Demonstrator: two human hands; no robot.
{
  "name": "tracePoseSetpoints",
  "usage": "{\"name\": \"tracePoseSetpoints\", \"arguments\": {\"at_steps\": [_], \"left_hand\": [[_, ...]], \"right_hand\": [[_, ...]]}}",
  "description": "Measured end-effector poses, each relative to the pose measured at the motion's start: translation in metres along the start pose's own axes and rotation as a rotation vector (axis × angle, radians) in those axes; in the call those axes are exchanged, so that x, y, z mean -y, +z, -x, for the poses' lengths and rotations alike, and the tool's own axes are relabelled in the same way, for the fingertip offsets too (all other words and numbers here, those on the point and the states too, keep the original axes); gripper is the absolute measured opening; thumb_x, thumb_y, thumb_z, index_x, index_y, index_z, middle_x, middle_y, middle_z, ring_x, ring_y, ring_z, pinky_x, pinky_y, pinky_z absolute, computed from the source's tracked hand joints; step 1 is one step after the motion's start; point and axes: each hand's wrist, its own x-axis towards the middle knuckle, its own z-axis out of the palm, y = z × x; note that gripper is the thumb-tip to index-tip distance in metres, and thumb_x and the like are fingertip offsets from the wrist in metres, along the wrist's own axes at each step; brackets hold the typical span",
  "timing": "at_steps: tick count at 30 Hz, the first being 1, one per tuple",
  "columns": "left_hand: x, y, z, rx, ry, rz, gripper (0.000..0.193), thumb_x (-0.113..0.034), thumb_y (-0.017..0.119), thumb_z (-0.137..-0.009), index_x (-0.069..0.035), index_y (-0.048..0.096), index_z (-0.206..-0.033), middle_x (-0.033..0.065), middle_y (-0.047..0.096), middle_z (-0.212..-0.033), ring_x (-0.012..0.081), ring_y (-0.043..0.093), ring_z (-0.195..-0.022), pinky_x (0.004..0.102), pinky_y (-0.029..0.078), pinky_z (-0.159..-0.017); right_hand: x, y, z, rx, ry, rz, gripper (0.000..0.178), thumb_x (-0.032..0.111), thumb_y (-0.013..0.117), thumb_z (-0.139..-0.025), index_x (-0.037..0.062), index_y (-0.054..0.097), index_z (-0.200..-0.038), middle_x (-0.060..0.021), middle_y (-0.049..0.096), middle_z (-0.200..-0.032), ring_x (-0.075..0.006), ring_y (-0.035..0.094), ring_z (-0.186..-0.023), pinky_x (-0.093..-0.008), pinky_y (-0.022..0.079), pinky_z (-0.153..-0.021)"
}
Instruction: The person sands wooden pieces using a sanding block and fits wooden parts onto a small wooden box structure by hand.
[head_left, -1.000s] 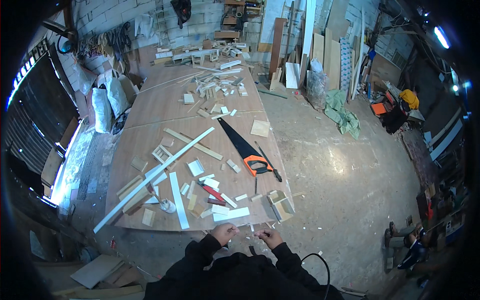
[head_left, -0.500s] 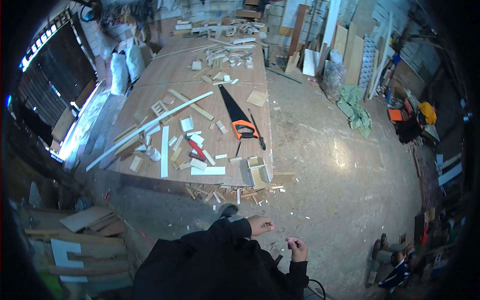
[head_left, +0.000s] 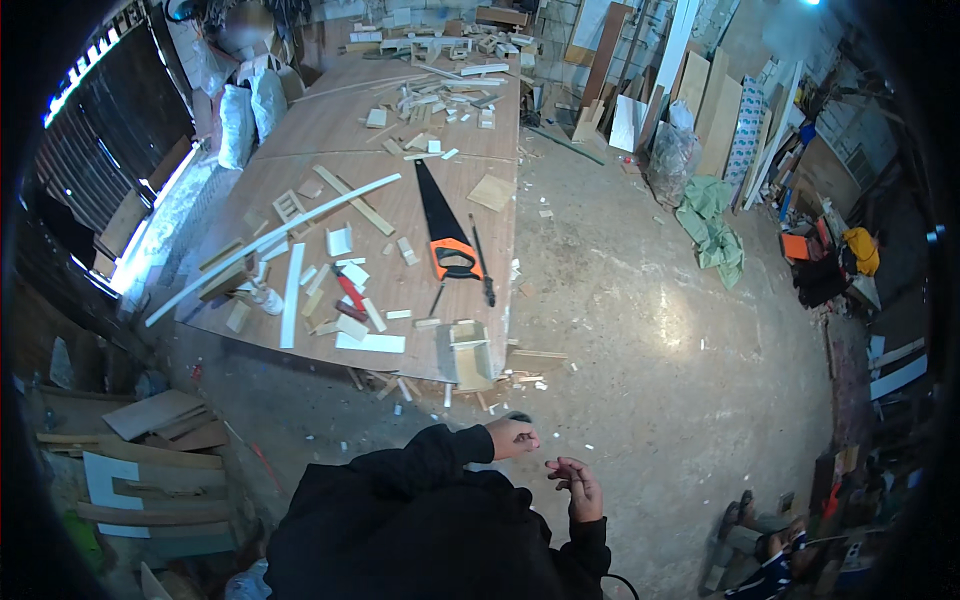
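Both bare: left hand (head_left: 515, 438) curled, right hand (head_left: 580, 487) loosely cupped, any hold impossible to tell. Ahead and leftward, nearer the left hand, pale rectangular wooden box (head_left: 468, 372) at near-right corner of brown wooden table (head_left: 310, 125), long axis pointing away.

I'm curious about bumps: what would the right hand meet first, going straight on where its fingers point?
Probably the left hand, just ahead and to the left of the right hand; depth is unclear, so it might pass above or below instead.
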Motion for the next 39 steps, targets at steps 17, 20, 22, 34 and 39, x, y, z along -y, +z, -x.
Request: {"name": "tracePoseSetpoints", "arguments": {"at_steps": [17,20,22,34,39], "left_hand": [[-0.089,-0.011,-0.233,-0.020,0.301,0.076,0.022,-0.012,0.061,-0.088,-0.002,0.065,-0.108,0.0184,0.066,-0.085,0.0327,0.065,-0.078,0.0403,0.050,-0.069],[-0.073,-0.013,-0.253,-0.084,0.285,0.115,0.034,-0.007,0.061,-0.085,-0.005,0.063,-0.119,0.0171,0.068,-0.092,0.0326,0.067,-0.083,0.0389,0.052,-0.075],[-0.081,-0.026,-0.263,-0.084,0.174,0.044,0.040,-0.007,0.065,-0.082,-0.010,0.064,-0.122,0.0154,0.069,-0.098,0.0314,0.067,-0.089,0.0379,0.053,-0.078],[-0.115,-0.040,-0.406,-0.435,0.105,0.047,0.019,-0.026,0.068,-0.086,-0.008,0.068,-0.092,0.0141,0.068,-0.082,0.0312,0.066,-0.075,0.0380,0.050,-0.065],[-0.140,-0.036,-0.486,-0.509,0.012,0.011,0.025,-0.030,0.064,-0.088,-0.006,0.066,-0.092,0.0111,0.068,-0.082,0.0266,0.067,-0.075,0.0363,0.051,-0.067]], "right_hand": [[0.118,-0.122,-0.197,0.164,0.028,-0.168,0.097,-0.008,0.039,-0.061,0.0060,0.016,-0.154,-0.0161,0.023,-0.157,-0.0310,0.032,-0.141,-0.0384,0.040,-0.106],[0.122,-0.137,-0.226,0.165,0.045,-0.222,0.096,-0.007,0.039,-0.061,0.0051,0.018,-0.153,-0.0177,0.025,-0.156,-0.0302,0.038,-0.137,-0.0305,0.045,-0.096],[0.125,-0.150,-0.244,0.237,0.044,-0.257,0.093,-0.009,0.038,-0.062,0.0043,0.020,-0.153,-0.0166,0.024,-0.157,-0.0297,0.034,-0.139,-0.0354,0.035,-0.106],[0.183,-0.270,-0.366,0.694,0.052,-0.065,0.078,-0.009,0.049,-0.081,0.0042,0.019,-0.152,-0.0125,0.033,-0.149,-0.0228,0.042,-0.127,-0.0342,0.032,-0.109],[0.203,-0.354,-0.419,0.820,-0.080,0.194,0.072,-0.003,0.053,-0.087,0.0057,0.021,-0.152,-0.0171,0.024,-0.155,-0.0257,0.034,-0.137,-0.0368,0.031,-0.110]]}}
